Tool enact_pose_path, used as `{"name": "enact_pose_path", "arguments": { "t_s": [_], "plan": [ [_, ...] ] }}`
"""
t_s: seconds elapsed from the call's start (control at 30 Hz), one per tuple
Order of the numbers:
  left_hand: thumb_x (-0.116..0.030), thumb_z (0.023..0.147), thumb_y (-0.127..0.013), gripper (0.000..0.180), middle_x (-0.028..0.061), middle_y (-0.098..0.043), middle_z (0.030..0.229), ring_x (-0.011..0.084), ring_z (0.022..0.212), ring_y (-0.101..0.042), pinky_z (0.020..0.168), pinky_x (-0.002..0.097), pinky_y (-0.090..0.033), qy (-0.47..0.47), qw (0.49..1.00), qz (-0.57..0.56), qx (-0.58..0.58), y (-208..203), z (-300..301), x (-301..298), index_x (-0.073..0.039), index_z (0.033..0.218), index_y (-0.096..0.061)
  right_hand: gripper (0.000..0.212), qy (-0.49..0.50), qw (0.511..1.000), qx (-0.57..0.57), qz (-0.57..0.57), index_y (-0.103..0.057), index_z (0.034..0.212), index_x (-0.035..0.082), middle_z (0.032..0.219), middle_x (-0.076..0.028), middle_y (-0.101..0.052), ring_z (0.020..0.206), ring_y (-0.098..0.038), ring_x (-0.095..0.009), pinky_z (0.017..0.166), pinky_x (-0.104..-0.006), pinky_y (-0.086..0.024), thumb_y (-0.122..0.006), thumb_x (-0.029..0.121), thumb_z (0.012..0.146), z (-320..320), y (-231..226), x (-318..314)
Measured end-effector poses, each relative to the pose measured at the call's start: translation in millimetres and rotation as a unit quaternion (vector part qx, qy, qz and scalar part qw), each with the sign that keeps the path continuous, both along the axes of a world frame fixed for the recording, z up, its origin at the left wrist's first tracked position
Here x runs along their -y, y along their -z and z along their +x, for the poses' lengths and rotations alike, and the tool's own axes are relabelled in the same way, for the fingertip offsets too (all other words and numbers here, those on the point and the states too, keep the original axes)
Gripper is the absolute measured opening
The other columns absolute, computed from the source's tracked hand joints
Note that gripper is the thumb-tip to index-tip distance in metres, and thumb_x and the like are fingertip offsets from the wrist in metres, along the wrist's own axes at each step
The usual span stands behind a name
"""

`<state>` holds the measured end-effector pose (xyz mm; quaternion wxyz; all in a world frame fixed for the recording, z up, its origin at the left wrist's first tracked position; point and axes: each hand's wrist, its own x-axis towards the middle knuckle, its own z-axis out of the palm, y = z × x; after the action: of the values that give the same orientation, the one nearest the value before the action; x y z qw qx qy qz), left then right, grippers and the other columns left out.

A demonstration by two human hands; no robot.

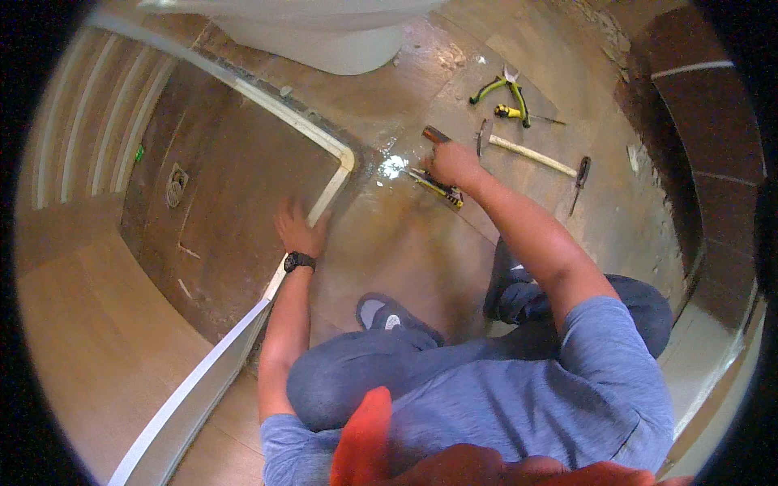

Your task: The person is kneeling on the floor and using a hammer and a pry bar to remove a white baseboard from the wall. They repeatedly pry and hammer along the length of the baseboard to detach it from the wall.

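Observation:
My left hand (301, 232), with a black watch on the wrist, lies over the white raised edge strip (328, 197) of the sunken shower floor. Its fingers are spread and slightly blurred, holding nothing. Over the wet tiles, my right hand (455, 164) is closed around a tool with a dark, orange-brown handle (436, 134); its working end is hidden or too small to make out. Just below that hand lies a yellow-green and black tool (442, 192), partly covered by the fingers. A hammer (533, 155) with a pale wooden handle rests to the right.
Green-handled pliers (519, 95), a yellow-handled screwdriver (509, 112) and a dark-handled screwdriver (580, 180) lie on the tiles. A white toilet base (340, 44) stands at the far side. A round drain (176, 188) sits in the shower floor. Broken rubble runs along the right wall.

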<state>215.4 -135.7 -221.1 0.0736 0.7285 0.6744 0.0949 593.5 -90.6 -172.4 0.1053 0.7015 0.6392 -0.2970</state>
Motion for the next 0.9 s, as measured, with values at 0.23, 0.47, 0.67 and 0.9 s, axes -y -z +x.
{"name": "enact_pose_path", "arguments": {
  "t_s": [0.23,0.47,0.67,0.9],
  "plan": [
    [-0.038,0.086,-0.073,0.06,0.0275,-0.052,0.137,0.0447,0.127,-0.048,0.105,0.052,-0.041,0.063,0.994,-0.082,0.027,8,47,-13,-0.004,0.133,-0.057,0.029,0.075,0.978,0.018,0.196,-0.066,0.109,0.004,0.105,-0.02,-0.068,0.096,-0.067,-0.04,0.083,-0.0513,-0.055,-0.059,0.026,0.091,32,64,-20],
    [-0.033,0.09,-0.069,0.051,0.025,-0.062,0.121,0.0435,0.114,-0.057,0.098,0.0504,-0.046,0.061,0.993,-0.09,0.045,-1,50,-17,-0.004,0.13,-0.06,0.025,0.086,0.963,-0.027,0.254,-0.062,0.112,0.002,0.108,-0.023,-0.068,0.1,-0.067,-0.041,0.085,-0.0537,-0.053,-0.052,0.017,0.094,28,-8,-47],
    [-0.034,0.09,-0.069,0.046,0.0234,-0.064,0.116,0.042,0.109,-0.06,0.092,0.0488,-0.05,0.022,0.987,-0.156,0.037,-10,53,-26,-0.003,0.124,-0.062,0.042,0.256,0.826,-0.292,0.408,-0.063,0.101,-0.001,0.083,-0.016,-0.072,0.072,-0.071,-0.03,0.068,-0.0416,-0.055,-0.075,0.036,0.084,33,-77,-36],
    [-0.034,0.093,-0.065,0.048,0.0249,-0.063,0.12,0.0421,0.108,-0.061,0.09,0.0505,-0.051,0.079,0.983,-0.161,0.044,-19,56,-39,-0.005,0.131,-0.059,0.033,0.469,0.714,-0.517,0.048,-0.067,0.1,-0.004,0.084,-0.012,-0.073,0.065,-0.069,-0.017,0.061,-0.0279,-0.055,-0.079,0.022,0.084,21,16,37]
  ]
}}
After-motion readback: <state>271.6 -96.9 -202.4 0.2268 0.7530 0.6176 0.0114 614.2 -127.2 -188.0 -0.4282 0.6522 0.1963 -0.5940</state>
